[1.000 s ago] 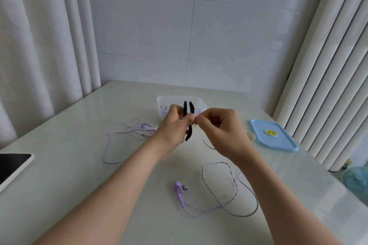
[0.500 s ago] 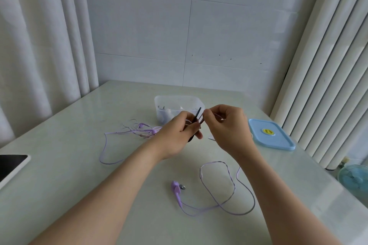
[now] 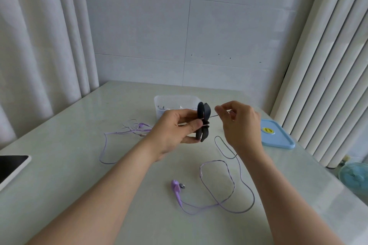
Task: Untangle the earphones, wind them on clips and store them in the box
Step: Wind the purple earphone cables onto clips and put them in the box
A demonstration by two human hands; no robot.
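My left hand (image 3: 175,128) grips a black clip (image 3: 203,122) upright above the table, thumb pressed on its waist. A few turns of purple cable wrap that waist. My right hand (image 3: 238,123) pinches the purple earphone cable (image 3: 229,187) just right of the clip, the short stretch between them taut. The rest of that cable trails down in loops to a purple plug end (image 3: 176,186) lying on the table. A second purple earphone set (image 3: 129,130) lies tangled to the left. The clear box (image 3: 159,103) stands behind my hands.
The box's blue lid (image 3: 276,138) with a yellow sticker lies at the right. A tablet (image 3: 12,167) sits at the table's left edge. Curtains hang on both sides, a tiled wall is behind, and a small blue fan (image 3: 356,177) stands on the floor at right.
My hands have moved apart. The right hand drew the cable out to the right, and the left hand turned the clip so its flat arms face me.
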